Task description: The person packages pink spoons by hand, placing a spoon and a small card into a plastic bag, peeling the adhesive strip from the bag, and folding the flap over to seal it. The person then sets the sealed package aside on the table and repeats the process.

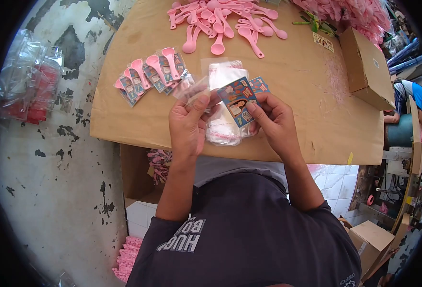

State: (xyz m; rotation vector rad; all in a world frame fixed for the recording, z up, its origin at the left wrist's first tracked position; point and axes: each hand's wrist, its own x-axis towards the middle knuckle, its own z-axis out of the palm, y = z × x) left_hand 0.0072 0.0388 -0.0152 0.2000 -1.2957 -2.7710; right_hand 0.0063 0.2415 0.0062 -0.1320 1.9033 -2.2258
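My right hand (275, 119) pinches a printed blue card (238, 98) between thumb and fingers. Part of another printed card (258, 85) shows just behind it. My left hand (187, 124) is closed on a small clear plastic bag (197, 91), held close to the card's left edge. Below both hands lies a stack of clear plastic bags (224, 136) on the brown-covered table (311, 138). To the left, several pink measuring spoons (154, 67) rest on blue cards in clear packs. A loose heap of pink spoons (215, 21) is at the far side.
An open cardboard box (366, 71) stands at the table's right edge, near a big pink pile (349, 16) and green-handled scissors or cutters (315, 21). Bagged goods (33, 81) hang on the left wall. Another person (409, 95) sits at far right.
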